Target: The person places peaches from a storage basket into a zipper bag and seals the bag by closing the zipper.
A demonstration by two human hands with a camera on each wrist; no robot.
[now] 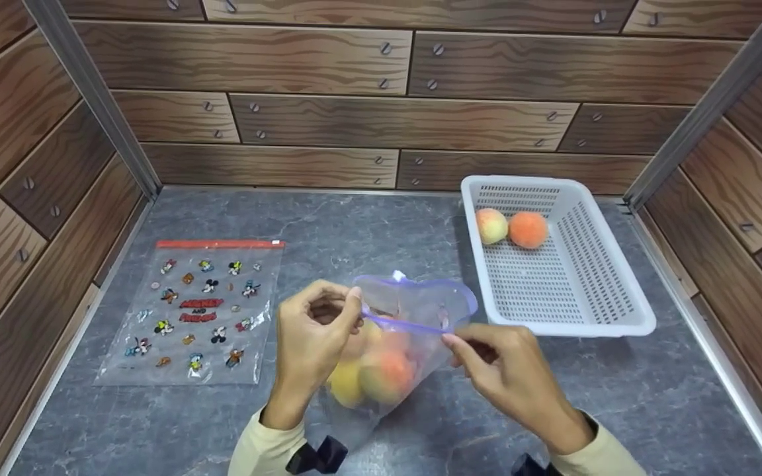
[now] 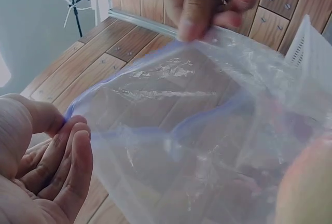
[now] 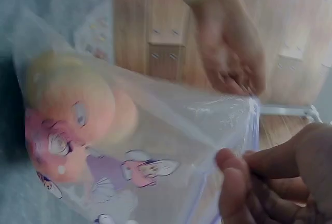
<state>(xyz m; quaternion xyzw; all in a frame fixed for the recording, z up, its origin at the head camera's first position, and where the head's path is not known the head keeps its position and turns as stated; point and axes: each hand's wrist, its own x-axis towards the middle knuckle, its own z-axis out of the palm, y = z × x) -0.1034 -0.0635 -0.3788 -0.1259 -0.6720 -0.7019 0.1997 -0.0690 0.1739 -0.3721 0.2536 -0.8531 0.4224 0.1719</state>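
Between my hands is a clear zip bag [image 1: 430, 301] with a purple edge, its mouth spread wide. My left hand [image 1: 318, 330] pinches the purple rim at one side between thumb and fingers. On the other side, my right hand [image 1: 507, 363] pinches the same rim. Several peaches [image 1: 387, 377], orange-red and yellow, lie in the bottom of the bag. The right wrist view shows printed cartoon figures [image 3: 148, 169] on the plastic over the fruit. One peach [image 2: 308, 182] appears large at the edge of the left wrist view.
A white perforated basket [image 1: 556, 284] stands at the right, with two peaches [image 1: 528, 229] at its far left corner. Flat on the grey marbled table at the left lies another clear zip bag [image 1: 199, 311] with a red slider edge and cartoon prints. Wood-patterned walls [image 1: 315, 119] surround the table.
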